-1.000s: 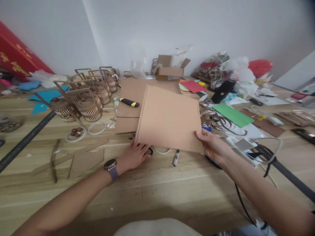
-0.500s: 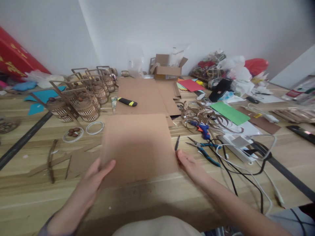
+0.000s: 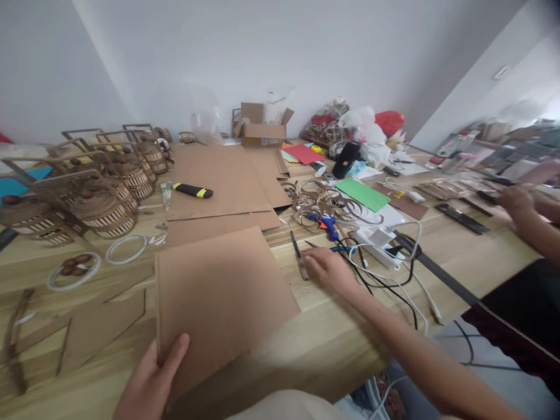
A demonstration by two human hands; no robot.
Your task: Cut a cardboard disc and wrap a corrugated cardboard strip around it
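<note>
A brown cardboard sheet (image 3: 219,297) lies flat on the wooden table (image 3: 332,332), its near corner over the front edge. My left hand (image 3: 151,382) grips that sheet's near left corner, thumb on top. My right hand (image 3: 326,269) rests on the table right of the sheet, fingers curled beside a dark pen (image 3: 297,259); whether it holds the pen I cannot make out. Just beyond the hand lie blue-handled pliers (image 3: 341,249) and a blue glue gun (image 3: 326,221).
More cardboard sheets (image 3: 223,181) and a yellow-black utility knife (image 3: 192,190) lie behind. Wicker-like baskets (image 3: 94,204) stand left, white rings (image 3: 126,248) near them. Cables (image 3: 394,274), paper strips (image 3: 315,201), a green sheet (image 3: 362,193) sit right. Another person's hands (image 3: 522,204) work far right.
The cardboard sheet was brought down from the right and laid flat near me. My right hand let go of it and moved to the pen; the view swung right.
</note>
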